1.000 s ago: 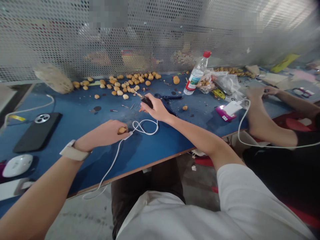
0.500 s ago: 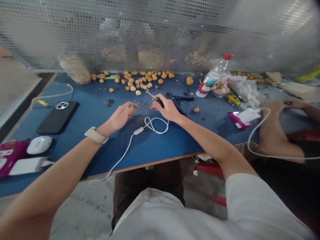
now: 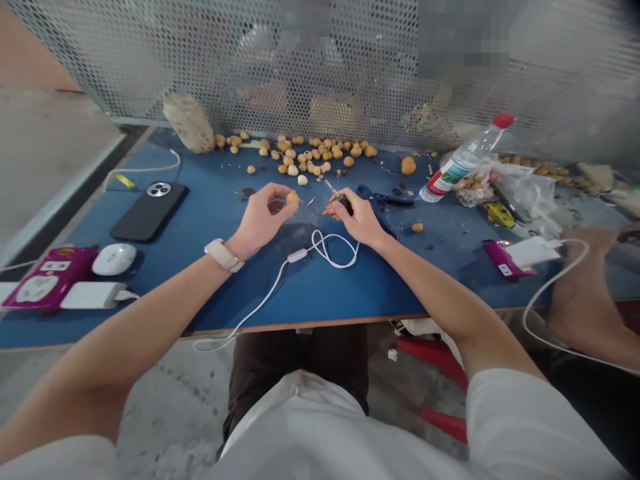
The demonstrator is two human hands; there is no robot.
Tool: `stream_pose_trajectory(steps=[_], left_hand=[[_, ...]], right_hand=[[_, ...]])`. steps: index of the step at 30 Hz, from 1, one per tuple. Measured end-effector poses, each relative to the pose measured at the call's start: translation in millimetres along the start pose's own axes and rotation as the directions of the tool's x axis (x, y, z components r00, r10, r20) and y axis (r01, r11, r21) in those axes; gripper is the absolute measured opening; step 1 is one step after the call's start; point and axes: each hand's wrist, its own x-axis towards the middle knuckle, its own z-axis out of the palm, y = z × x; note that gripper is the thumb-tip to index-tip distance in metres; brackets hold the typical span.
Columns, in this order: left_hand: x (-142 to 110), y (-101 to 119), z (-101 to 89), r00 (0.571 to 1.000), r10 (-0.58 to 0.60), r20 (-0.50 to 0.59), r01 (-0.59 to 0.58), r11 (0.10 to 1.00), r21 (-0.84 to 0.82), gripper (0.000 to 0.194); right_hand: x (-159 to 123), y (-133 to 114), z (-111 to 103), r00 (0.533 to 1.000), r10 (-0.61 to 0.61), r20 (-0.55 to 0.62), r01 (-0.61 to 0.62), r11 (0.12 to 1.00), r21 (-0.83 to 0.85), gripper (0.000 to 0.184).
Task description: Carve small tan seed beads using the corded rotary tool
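Two things were gripped: a tan bead [image 3: 293, 197] pinched by the left hand [image 3: 263, 220], a dark-handled pick [image 3: 344, 203] by the right hand [image 3: 357, 223].

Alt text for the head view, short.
A person's left hand pinches a small round tan bead, the right hand a black tool with a thin metal tip, above a blue worktable strewn with more beads; a white cord loops below.

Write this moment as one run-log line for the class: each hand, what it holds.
left hand: pinches tan ball | right hand: grips black-handled pointed tool | surface: blue workbench
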Motion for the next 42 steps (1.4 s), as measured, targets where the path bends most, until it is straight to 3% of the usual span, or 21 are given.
stream_pose_trajectory(steps=[6,10,12,14,17,19,22,29,35,42], left_hand=[[-2,1,2.3,0.999,0.044,0.015,-0.044,0.999,-0.027,0.021],[-2,4,0.5,0.997,0.048,0.057,-0.048,0.999,-0.007,0.019],[-3,10,-3.8,0.987,0.044,0.152,-0.054,0.996,0.066,0.014],[-5,21,-9.8,0.936,0.053,0.347,-0.125,0.974,0.187,0.014],[-9,37,-17.8,0.758,0.043,0.651,-0.315,0.898,0.307,0.005],[-11,43,-20.5,0.690,0.023,0.723,-0.413,0.833,0.368,0.012],[-11,43,-21.5,0.648,0.017,0.761,-0.477,0.788,0.389,0.022],[-11,37,-20.8,0.641,0.023,0.767,-0.513,0.756,0.406,0.026],[-13,40,-20.4,0.641,0.011,0.767,-0.547,0.708,0.447,0.031],[-12,42,-19.5,0.632,-0.002,0.775,-0.542,0.713,0.444,0.033]], right_hand=[[-1,-4,2,1.000,-0.010,-0.019,0.011,1.000,0.007,0.081],[4,-2,7,0.992,0.066,-0.104,-0.046,0.982,0.183,0.086],[8,0,8,0.979,0.143,-0.147,-0.095,0.952,0.292,0.090],[12,0,7,0.958,0.214,-0.190,-0.126,0.912,0.391,0.091],[18,-1,5,0.911,0.309,-0.273,-0.142,0.857,0.495,0.084],[22,-2,-1,0.871,0.368,-0.325,-0.150,0.830,0.537,0.079],[29,0,-17,0.821,0.423,-0.384,-0.152,0.810,0.566,0.080],[44,18,-73,0.733,0.465,-0.497,-0.140,0.818,0.558,0.080],[47,31,-100,0.627,0.540,-0.561,-0.151,0.791,0.592,0.071],[45,42,-117,0.615,0.525,-0.589,-0.142,0.808,0.572,0.074]])
